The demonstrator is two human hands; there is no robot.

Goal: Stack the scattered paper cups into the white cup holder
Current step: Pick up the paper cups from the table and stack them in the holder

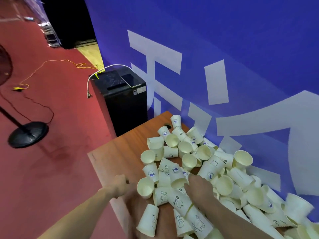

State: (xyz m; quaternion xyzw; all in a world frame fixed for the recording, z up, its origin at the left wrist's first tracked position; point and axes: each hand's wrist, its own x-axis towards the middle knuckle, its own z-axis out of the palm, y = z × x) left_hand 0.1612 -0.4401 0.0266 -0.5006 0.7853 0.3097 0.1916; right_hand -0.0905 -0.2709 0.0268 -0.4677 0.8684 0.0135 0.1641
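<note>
At far left a fan [25,133] stands on the red floor [60,135], its round black base flat and a dark cord running from it. A yellow cable [51,62] trails across the floor toward a black bin [124,100] that stands against the blue banner [224,49]. A phone [130,80] lies on the bin's top, and a white cable [96,74] arcs over its left edge with the plug hanging free.

The wooden table [120,149] fills the lower middle, its far edge against the banner. The left hand [119,186] rests at the table's left edge, just beside the nearest cup. Its fingers curl downward, but I cannot tell whether they hold anything.

The cups [198,169] lie in a loose heap across the table, from the far corner down to the bottom right, piled against the banner. Most lie on their sides, some open mouths facing the camera, and several bear blue or black printed marks.

The right hand [198,187] reaches into the middle of the heap, back upward, fingers bent down among the cups and touching them. Its fingertips are hidden, so I cannot tell if it grasps one.

No cup holder shows.
</note>
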